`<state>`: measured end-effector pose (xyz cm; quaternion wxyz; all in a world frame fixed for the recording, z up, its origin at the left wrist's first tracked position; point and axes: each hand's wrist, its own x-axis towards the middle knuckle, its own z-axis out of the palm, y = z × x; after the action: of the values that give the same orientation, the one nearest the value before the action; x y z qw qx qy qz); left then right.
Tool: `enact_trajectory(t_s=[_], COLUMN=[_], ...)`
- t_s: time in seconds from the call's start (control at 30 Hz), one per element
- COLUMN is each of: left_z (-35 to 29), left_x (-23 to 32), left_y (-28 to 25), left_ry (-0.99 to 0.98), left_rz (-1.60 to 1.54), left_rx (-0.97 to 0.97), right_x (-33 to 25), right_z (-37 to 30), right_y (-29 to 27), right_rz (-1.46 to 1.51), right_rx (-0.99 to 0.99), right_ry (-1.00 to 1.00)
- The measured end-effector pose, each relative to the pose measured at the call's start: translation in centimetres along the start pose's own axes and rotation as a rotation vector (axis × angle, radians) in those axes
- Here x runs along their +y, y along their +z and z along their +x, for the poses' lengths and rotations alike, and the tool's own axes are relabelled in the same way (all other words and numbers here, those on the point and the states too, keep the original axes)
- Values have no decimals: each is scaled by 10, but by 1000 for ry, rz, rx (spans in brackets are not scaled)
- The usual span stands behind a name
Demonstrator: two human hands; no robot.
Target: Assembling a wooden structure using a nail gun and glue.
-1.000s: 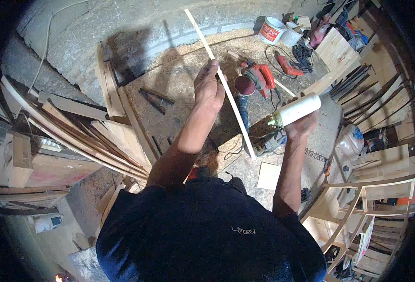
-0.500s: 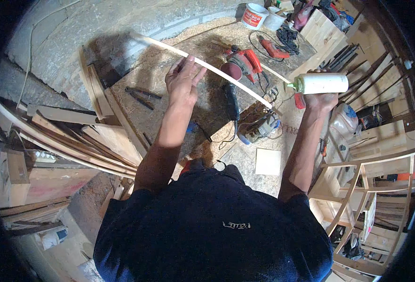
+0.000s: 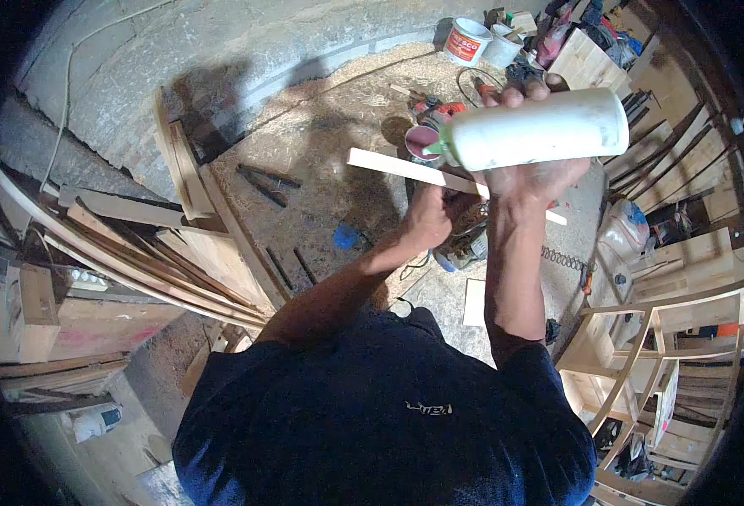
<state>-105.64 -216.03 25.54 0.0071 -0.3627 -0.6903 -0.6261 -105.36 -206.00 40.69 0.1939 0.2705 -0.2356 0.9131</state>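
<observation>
A pale, thin wooden strip slants across the bench in front of me. My left hand is closed around the strip, below the bottle's tip. In my right hand lies a large white squeeze bottle, tipped on its side with its green nozzle pointing left. The nozzle appears just above the strip; whether it touches the wood I cannot tell. Part of the strip's right portion is hidden behind my right hand and the bottle. Beneath them, a sander with a round reddish disc is partly covered.
Black pliers-like tools lie on the sawdust-strewn bench. White buckets stand at the far side. Curved wooden strips lean at left, and a wooden frame stands at right. A power tool is half hidden by my hands.
My left hand has moved right and nearer, and the strip has shifted rightward with it. My right hand has brought the bottle left and up closer to view, over the strip.
</observation>
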Motion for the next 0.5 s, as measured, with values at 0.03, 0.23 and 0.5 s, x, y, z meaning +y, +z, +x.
enact_trajectory(t_s=[0.03, 0.23, 0.5], left_z=[0, 16, 24], left_x=[5, 8, 1], left_y=[3, 9, 29], left_ry=[-152, 55, 91], left_rz=[-140, -82, -90], left_rx=[29, 5, 36], right_x=[7, 29, 40], right_z=[1, 6, 1], right_y=[4, 12, 10], right_rz=[4, 7, 84], right_rx=[-63, -184, -80], right_ry=[20, 95, 58])
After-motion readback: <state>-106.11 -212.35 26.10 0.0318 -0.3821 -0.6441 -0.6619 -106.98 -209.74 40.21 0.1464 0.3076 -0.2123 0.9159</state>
